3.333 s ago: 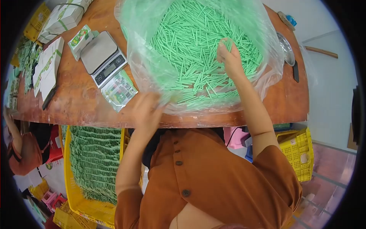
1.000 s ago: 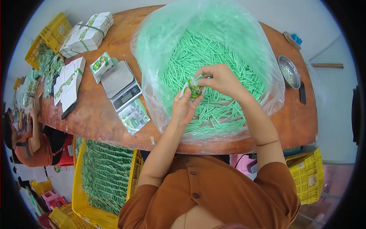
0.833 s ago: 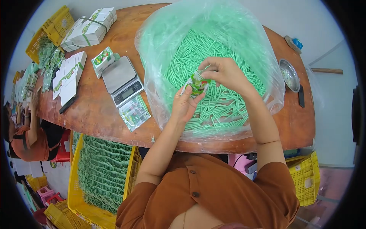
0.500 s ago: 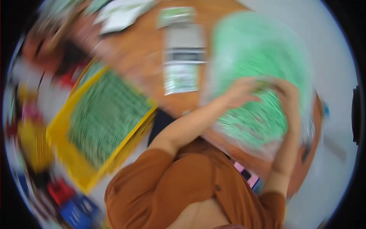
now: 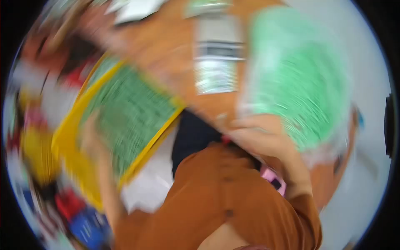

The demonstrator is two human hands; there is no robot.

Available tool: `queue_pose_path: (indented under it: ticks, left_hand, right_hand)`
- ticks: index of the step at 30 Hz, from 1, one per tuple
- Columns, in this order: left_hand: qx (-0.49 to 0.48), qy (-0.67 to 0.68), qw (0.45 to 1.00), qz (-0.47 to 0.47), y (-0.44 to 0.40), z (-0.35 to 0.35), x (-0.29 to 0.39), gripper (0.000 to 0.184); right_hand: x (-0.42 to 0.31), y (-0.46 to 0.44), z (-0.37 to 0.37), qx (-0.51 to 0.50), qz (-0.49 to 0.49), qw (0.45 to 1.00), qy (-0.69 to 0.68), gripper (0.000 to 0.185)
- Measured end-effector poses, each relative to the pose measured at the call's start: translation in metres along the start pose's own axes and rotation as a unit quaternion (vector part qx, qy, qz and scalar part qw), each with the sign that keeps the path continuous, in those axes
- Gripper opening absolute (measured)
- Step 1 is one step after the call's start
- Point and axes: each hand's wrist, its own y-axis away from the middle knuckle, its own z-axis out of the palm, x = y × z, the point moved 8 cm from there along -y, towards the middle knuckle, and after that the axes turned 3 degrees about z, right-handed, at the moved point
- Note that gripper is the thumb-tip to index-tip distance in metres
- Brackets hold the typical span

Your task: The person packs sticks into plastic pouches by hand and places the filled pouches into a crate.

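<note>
My left hand (image 5: 92,131) is at the left inner side of a yellow crate (image 5: 66,143) filled with green, thin packet-like pieces (image 5: 133,108). Motion smears its fingers, so its grip does not show. Over the table's near edge is my right hand (image 5: 264,132), fingers curled together and pointing left; whatever they hold, if anything, is hidden. Just beyond it lies a large clear plastic bag (image 5: 266,37) full of bright green pieces (image 5: 312,87). A small pale object (image 5: 221,119) sits near the right fingertips.
On the orange-brown table (image 5: 175,50) stands a flat grey device like a scale (image 5: 218,31), with a green-and-white packet (image 5: 216,77) at its near end. White sheets (image 5: 139,9) lie at the back. Another person's arm (image 5: 68,25) shows at upper left. Red and blue items (image 5: 87,229) are at lower left.
My left hand has left the green pieces in the plastic bag and reached left into the crate. My right hand has come down and left to the table's edge. The view has shifted slightly.
</note>
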Motion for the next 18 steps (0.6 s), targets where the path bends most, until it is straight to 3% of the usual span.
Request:
queue_pose_path:
  ticks: [1,2,3,4,5,7,8,9,10,11,12,13,14,16,18]
  left_hand:
    - [0.041,-0.174,0.978,-0.106,-0.059,0.062,0.001,0.023]
    - [0.064,0.104,0.964,-0.234,-0.021,0.041,-0.098,0.025]
    - [0.084,-0.073,0.981,-0.162,0.004,0.003,-0.152,0.025]
    - [0.044,-0.313,0.923,-0.217,0.032,-0.021,-0.175,0.029]
    - [0.031,-0.42,0.876,-0.235,0.085,-0.024,-0.251,0.027]
    - [-0.007,-0.293,0.886,-0.359,0.096,0.011,-0.239,0.029]
    - [-0.047,-0.247,0.85,-0.463,0.147,0.021,-0.297,0.028]
    - [-0.088,-0.192,0.8,-0.561,0.181,0.038,-0.319,0.027]
    - [-0.089,-0.189,0.802,-0.56,0.202,0.033,-0.326,0.027]
    - [-0.109,-0.199,0.818,-0.529,0.191,0.034,-0.31,0.028]
    - [-0.128,-0.209,0.833,-0.497,0.173,0.036,-0.284,0.029]
    - [-0.145,-0.219,0.846,-0.464,0.156,0.039,-0.257,0.03]
    - [-0.161,-0.231,0.857,-0.431,0.139,0.039,-0.23,0.031]
    - [-0.19,-0.255,0.878,-0.358,0.096,0.041,-0.175,0.033]
    - [-0.21,-0.277,0.891,-0.292,0.057,0.048,-0.119,0.035]
  right_hand:
    - [-0.003,0.012,0.007,0.039,-0.162,0.977,0.134,0.019]
    - [0.0,0.021,0.018,0.054,-0.195,0.965,0.167,0.018]
    - [0.001,0.018,0.024,0.056,-0.171,0.97,0.161,0.017]
    - [0.002,0.017,0.028,0.047,-0.16,0.976,0.138,0.016]
    - [0.008,0.015,0.029,0.053,-0.151,0.976,0.149,0.016]
    - [0.019,0.016,0.027,0.077,-0.155,0.972,0.16,0.015]
    - [0.032,0.022,0.022,0.064,-0.159,0.973,0.156,0.016]
    - [0.045,0.027,0.004,0.045,-0.087,0.976,0.196,0.018]
    - [0.061,0.035,-0.02,0.028,-0.013,0.972,0.235,0.019]
    - [0.078,0.041,-0.058,0.087,0.039,0.943,0.318,0.015]
    - [0.096,0.054,-0.119,0.25,0.19,0.942,0.118,0.015]
    - [0.118,0.066,-0.165,0.364,0.196,0.898,0.15,0.021]
    - [0.135,0.063,-0.199,0.313,0.293,0.855,0.293,0.019]
    - [0.204,0.052,-0.236,0.264,0.329,0.789,0.446,0.02]
    - [0.244,0.03,-0.251,0.233,0.39,0.75,0.482,0.019]
